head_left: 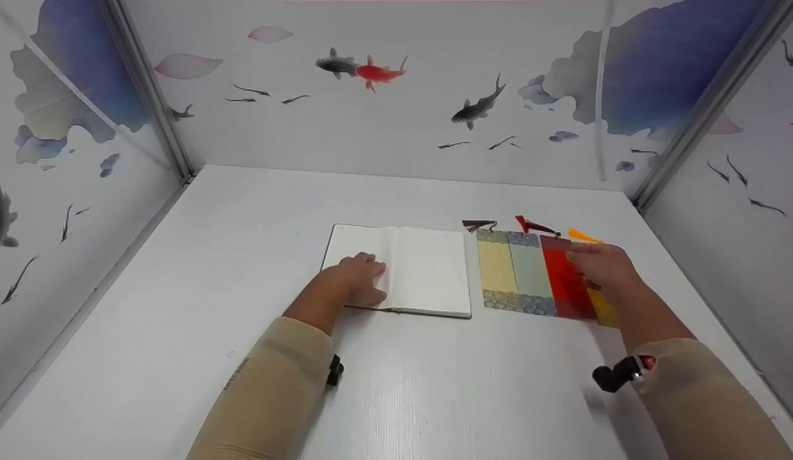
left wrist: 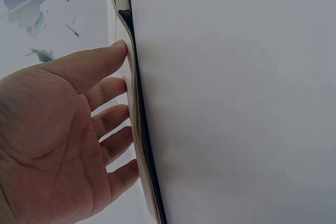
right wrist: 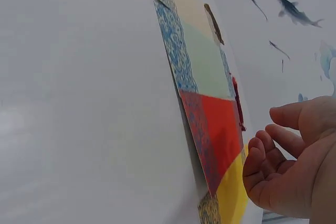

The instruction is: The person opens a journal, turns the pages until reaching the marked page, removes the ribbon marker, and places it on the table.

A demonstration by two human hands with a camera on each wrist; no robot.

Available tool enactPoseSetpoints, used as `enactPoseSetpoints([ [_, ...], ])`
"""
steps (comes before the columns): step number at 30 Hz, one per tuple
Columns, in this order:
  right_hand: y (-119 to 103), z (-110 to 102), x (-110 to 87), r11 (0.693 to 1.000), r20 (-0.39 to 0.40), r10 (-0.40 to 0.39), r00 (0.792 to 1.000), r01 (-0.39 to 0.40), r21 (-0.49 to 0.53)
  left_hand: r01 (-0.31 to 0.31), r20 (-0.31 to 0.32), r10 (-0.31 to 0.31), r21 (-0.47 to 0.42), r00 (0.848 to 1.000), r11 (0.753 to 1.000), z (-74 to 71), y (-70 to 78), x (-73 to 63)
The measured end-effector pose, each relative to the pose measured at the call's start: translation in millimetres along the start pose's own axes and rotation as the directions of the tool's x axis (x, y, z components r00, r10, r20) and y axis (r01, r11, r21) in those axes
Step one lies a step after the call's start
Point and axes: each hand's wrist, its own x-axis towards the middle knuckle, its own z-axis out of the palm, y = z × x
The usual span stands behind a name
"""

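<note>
An open notebook (head_left: 431,271) with blank white pages lies in the middle of the table. My left hand (head_left: 361,281) rests on its left page, fingers spread and touching the paper; in the left wrist view the fingertips meet the page near the book's edge. To the right, several bookmarks lie side by side: a beige one (head_left: 496,263), a pale green one (head_left: 531,271), a red one (head_left: 565,281) and a yellow one (head_left: 604,311). Over the yellow and red bookmarks is my right hand (head_left: 604,265), fingers loosely bent, thumb apart from them, with nothing seen between. It partly hides the yellow bookmark.
Tassels stick out beyond the bookmarks' far ends: a dark brown one (head_left: 478,225), a red one (head_left: 535,225) and an orange one (head_left: 585,236). White panels (head_left: 396,140) painted with fish and leaves enclose the white table (head_left: 396,396) at the back and sides.
</note>
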Motion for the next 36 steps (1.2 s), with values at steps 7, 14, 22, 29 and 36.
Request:
enactPoseSetpoints([
  [7,-27,41,-18.1,0.997,0.050,-0.071,0.996,0.072,-0.030,0.006,0.005,-0.006,-0.001,1.000,1.000,2.5,-0.5,2.3],
  [14,-47,78,-45.0,0.974,0.125,-0.187,0.974,0.201,-0.109,0.002,0.005,-0.002,-0.004,1.000,1.000,3.5,-0.5,3.5],
  [22,-62,120,-59.4,0.937,0.208,-0.325,0.923,0.344,-0.062,0.010,-0.001,-0.010,-0.009,1.000,1.000,0.4,-0.8,1.6],
  [29,-70,153,-64.3,0.858,0.248,-0.430,0.868,0.479,-0.187,0.017,-0.001,-0.017,0.000,1.000,1.000,1.3,-0.6,2.0],
  [36,-70,176,-69.3,0.616,0.411,-0.523,0.747,0.664,-0.424,0.024,0.002,-0.024,0.001,1.000,1.000,1.2,-0.2,2.7],
])
